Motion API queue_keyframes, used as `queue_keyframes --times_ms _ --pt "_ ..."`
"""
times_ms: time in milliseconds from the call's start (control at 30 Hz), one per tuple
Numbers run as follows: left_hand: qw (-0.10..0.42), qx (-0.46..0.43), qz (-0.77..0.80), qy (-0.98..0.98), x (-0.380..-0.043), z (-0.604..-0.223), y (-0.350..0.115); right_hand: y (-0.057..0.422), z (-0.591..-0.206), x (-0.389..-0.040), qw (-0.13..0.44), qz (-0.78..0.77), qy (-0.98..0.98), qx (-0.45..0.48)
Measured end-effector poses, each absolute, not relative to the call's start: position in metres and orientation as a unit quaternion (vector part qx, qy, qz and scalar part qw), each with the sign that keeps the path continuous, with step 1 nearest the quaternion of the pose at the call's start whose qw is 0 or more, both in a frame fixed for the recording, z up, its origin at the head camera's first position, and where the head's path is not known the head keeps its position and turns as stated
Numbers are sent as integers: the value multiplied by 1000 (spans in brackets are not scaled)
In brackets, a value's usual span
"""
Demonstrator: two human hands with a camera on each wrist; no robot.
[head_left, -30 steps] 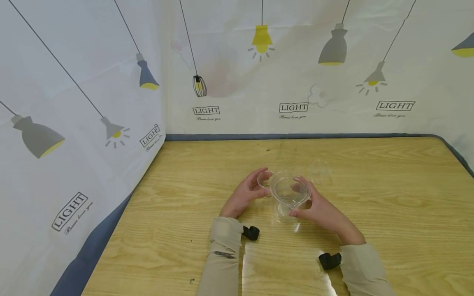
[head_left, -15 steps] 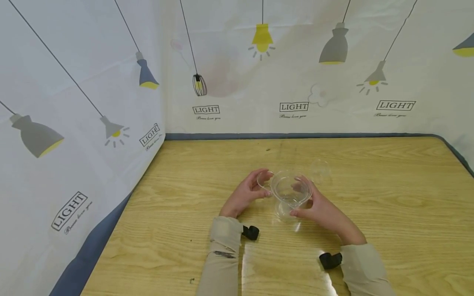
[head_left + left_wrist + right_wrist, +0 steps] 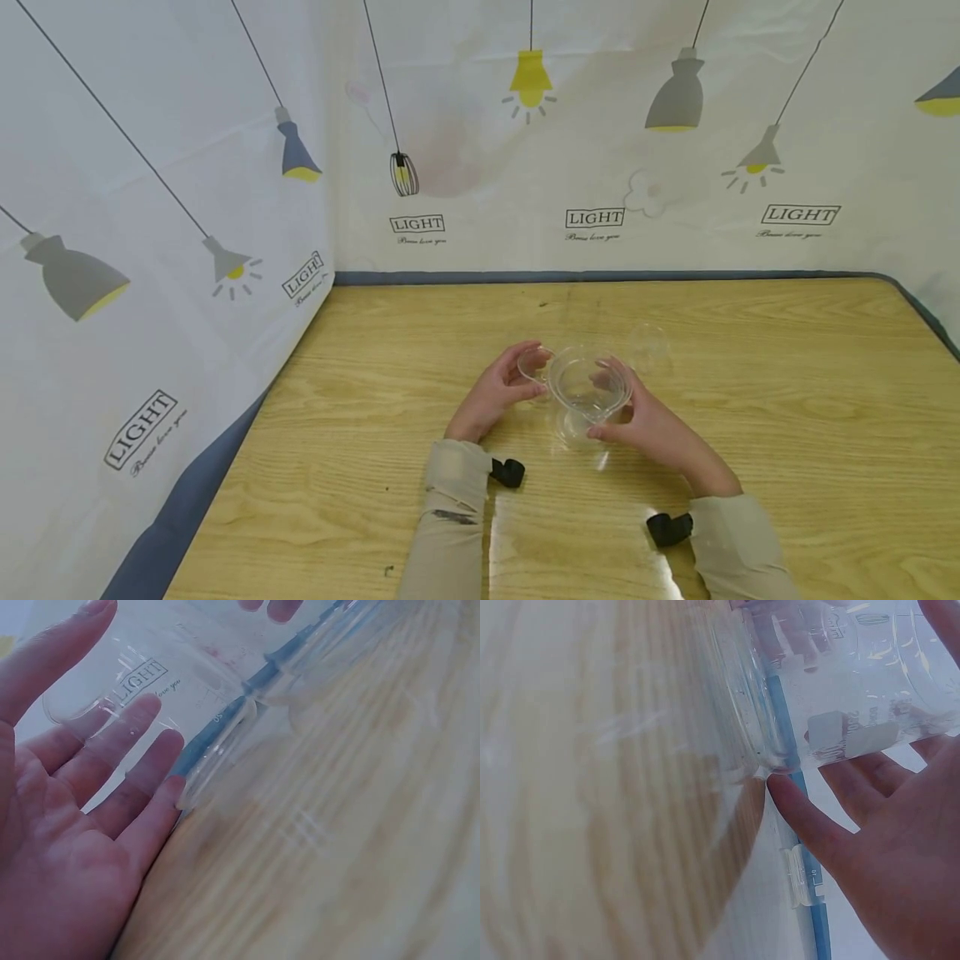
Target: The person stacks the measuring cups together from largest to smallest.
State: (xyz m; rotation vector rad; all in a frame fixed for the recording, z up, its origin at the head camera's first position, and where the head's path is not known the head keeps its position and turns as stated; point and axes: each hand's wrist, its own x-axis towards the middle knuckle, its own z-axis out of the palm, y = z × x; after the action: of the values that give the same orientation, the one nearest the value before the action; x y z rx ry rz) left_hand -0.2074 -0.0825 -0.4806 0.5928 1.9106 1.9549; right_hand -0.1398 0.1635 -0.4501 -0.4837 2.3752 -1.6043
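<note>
Near the middle of the table in the head view stands a clear glass beaker [image 3: 585,379] with a pouring spout. My right hand [image 3: 647,423] grips its right side, thumb in front and fingers behind. The right wrist view shows white label patches and printed marks on the beaker [image 3: 844,724]. Just left of it is a smaller clear beaker [image 3: 536,365], held between the thumb and fingers of my left hand [image 3: 493,393]. Through its transparent wall the left-hand fingers [image 3: 127,735] show. The two beakers are side by side; whether they touch I cannot tell.
A third small clear vessel [image 3: 649,347] stands behind and to the right of the right hand. The wood-grain table [image 3: 337,467] meets a lamp-patterned cloth [image 3: 480,242] at the back and left. Black wrist devices [image 3: 510,472] sit at both sleeve cuffs.
The smaller beaker and my left fingertips have shifted very slightly left. My right hand and the larger beaker keep their place.
</note>
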Motion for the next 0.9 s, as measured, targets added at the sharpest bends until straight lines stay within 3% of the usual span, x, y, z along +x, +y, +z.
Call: queue_keyframes --times_ms 900 --pt "153 201 704 664 -192 -441 -85 164 -452 -140 109 -551 810 -168"
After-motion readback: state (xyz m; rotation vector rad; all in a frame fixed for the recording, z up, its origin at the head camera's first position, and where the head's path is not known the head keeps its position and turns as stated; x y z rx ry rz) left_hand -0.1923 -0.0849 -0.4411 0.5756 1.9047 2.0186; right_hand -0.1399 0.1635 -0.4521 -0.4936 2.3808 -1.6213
